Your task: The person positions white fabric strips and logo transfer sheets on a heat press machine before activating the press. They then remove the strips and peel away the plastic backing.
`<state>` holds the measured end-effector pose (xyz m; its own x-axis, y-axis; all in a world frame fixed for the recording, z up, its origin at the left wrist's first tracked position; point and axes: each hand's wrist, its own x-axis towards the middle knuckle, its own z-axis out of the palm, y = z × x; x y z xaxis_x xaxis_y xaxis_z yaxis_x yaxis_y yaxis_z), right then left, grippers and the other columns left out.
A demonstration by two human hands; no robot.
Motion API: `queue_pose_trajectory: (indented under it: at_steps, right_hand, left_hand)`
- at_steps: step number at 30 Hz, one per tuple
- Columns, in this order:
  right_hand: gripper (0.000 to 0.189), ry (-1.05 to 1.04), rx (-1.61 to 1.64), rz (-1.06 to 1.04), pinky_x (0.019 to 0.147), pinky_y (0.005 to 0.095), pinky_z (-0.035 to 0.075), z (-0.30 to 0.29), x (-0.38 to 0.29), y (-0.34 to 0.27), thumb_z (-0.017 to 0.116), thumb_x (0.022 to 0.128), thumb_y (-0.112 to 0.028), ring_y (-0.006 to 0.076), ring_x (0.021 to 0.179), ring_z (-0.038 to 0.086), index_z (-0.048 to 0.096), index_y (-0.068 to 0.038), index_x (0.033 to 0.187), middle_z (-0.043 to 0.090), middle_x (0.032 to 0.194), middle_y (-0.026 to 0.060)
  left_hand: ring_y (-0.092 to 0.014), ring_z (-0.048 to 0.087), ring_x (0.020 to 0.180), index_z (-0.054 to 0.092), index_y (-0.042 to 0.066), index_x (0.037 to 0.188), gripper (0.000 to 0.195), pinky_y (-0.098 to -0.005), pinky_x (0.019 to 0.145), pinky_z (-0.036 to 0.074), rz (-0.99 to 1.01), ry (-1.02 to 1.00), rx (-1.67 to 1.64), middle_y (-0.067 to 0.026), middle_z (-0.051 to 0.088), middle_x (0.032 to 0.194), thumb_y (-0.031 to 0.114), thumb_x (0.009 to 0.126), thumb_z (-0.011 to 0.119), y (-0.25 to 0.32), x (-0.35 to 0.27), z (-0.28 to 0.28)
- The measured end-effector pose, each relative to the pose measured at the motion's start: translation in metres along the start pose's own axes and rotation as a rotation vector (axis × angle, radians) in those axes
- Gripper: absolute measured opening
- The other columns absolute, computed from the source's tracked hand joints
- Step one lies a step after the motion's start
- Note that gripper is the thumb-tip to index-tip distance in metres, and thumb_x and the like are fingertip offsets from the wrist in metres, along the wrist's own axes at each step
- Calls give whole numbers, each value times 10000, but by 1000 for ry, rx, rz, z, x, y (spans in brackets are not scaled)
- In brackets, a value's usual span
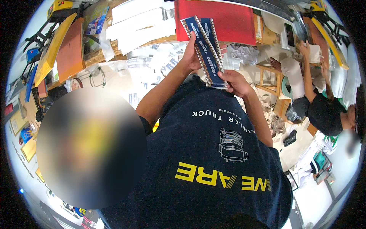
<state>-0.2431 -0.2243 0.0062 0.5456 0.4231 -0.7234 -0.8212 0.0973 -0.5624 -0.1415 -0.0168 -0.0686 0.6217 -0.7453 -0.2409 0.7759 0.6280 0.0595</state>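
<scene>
Two flat navy printed strips (206,54) with patterned, white-edged borders lie overlapped at a slight angle in front of my chest. They bear white writing. My left hand (191,54) grips them from the left, thumb on the front strip and fingertips showing behind at the right edge. At the lower end my right hand (236,82) pinches the strips between thumb and fingers. Beyond the strips is a flat red panel (228,21) at the table edge.
White sheets (143,23) cover the wooden table (114,47) left of the red panel. Clear plastic with printed pieces (160,61) lies below. At right, another person (326,111) works near a wooden stool (270,77). Orange and yellow boards (70,54) stand at left. A blurred area hides the lower left.
</scene>
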Motion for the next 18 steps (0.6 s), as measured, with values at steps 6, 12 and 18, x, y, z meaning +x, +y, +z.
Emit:
queue_pose_trajectory:
  at_steps: [6,12,18]
  right_hand:
    - [714,-50,38,-279,972,353,475,2,-85,43,660,995,-540,186,1118,629,545,30,1409,665,1252,128]
    - [1211,143,262,-1001,1258,447,271,-20,-115,116,871,766,-306,280,1593,216,121,-77,1689,173,1733,158]
    - [1131,259,542,-1151,1271,415,274,15,-211,145,926,673,-6,275,1557,306,307,-33,1619,353,1664,174]
  left_hand:
    - [-385,657,1169,423,-3,1544,989,-579,1028,538,-57,81,296,-205,656,1267,792,957,472,-45,5,84]
    - [-358,677,1194,379,19,1563,877,-500,977,594,-297,-543,430,-205,671,1225,682,1006,516,-149,-26,236]
    - [-406,691,1166,309,7,1568,1005,-502,975,620,-471,-708,421,-267,590,1371,742,939,581,-249,-46,279]
